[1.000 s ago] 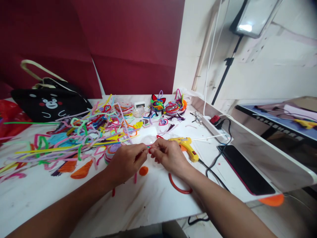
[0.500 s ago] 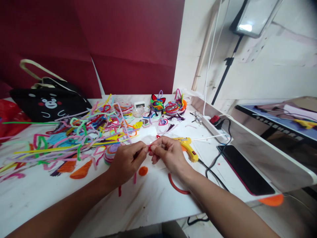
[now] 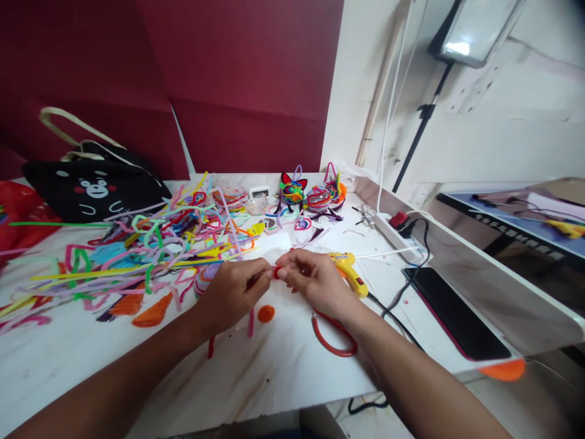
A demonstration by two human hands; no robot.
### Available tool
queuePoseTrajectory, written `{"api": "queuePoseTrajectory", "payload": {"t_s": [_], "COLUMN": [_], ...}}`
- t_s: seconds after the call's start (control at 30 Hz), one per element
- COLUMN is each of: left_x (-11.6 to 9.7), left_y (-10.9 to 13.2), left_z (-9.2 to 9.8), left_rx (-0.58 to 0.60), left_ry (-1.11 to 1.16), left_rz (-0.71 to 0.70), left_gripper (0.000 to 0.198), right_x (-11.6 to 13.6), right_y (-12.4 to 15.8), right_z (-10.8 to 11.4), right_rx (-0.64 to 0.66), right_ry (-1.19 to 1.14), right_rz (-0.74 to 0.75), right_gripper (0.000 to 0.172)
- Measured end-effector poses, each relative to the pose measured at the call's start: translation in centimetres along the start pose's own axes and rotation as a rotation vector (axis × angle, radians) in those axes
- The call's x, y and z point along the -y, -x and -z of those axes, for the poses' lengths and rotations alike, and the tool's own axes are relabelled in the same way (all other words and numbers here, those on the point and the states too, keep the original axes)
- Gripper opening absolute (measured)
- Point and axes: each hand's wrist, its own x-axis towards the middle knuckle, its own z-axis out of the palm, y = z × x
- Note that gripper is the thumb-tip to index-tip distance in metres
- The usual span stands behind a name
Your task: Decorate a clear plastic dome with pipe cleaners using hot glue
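Note:
Both hands meet above the white table, pinching a small red piece (image 3: 276,272) between their fingertips. My left hand (image 3: 240,289) is closed on its left side, and my right hand (image 3: 311,277) is closed on its right. What the red piece is made of is too small to tell. An orange disc (image 3: 265,314) and a short pink strip (image 3: 251,322) lie just below the hands. A red curved tool handle (image 3: 336,350) rests under my right wrist. The yellow glue gun (image 3: 351,273) lies right of my right hand.
Tangled pipe cleaners (image 3: 159,244) cover the table's left side, before a black bag (image 3: 94,189). Decorated balls (image 3: 292,192) stand at the back. A power strip (image 3: 397,235), cables and a phone (image 3: 457,314) lie at the right.
My hands have shifted slightly, with the red piece still between the fingertips. More of the red curved handle shows beside my right wrist. A red strip by my left forearm lies farther left.

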Motion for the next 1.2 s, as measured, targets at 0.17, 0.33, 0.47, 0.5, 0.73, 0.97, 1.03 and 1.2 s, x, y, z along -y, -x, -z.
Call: {"api": "queuePoseTrajectory", "payload": {"t_s": [0.17, 0.33, 0.47, 0.5, 0.73, 0.97, 1.03, 1.2], "left_x": [0.3, 0.6, 0.5, 0.4, -0.6, -1.0, -0.7, -0.3], "left_y": [0.4, 0.5, 0.5, 0.5, 0.3, 0.2, 0.2, 0.2], "left_z": [-0.6, -0.9, -0.9, -0.9, -0.7, -0.6, -0.7, -0.5], "left_rx": [0.05, 0.035, 0.009, -0.004, -0.096, -0.136, -0.14, -0.13], "left_ry": [-0.085, -0.067, -0.097, -0.107, -0.024, 0.042, 0.044, 0.055], "left_rz": [-0.029, -0.02, -0.005, -0.009, 0.032, 0.046, 0.043, 0.036], "left_gripper": [0.028, 0.026, 0.024, 0.025, 0.023, 0.024, 0.023, 0.022], "right_x": [0.0, 0.3, 0.1, 0.0, 0.1, -0.3, -0.4, -0.3], "right_y": [0.1, 0.3, 0.3, 0.2, 0.1, 0.0, -0.1, -0.2], "right_z": [0.2, 0.2, -0.1, -0.2, -1.0, -1.8, -1.7, -1.0], "right_rx": [-0.026, -0.016, -0.044, -0.043, -0.106, -0.118, -0.078, 0.004], "right_ry": [0.43, 0.444, 0.298, 0.216, -0.312, -0.63, -0.667, -0.563], "right_rz": [0.233, 0.168, 0.049, 0.009, -0.114, -0.177, -0.208, -0.173], "right_gripper": [0.009, 0.011, 0.011, 0.01, 0.014, 0.028, 0.029, 0.03]}}
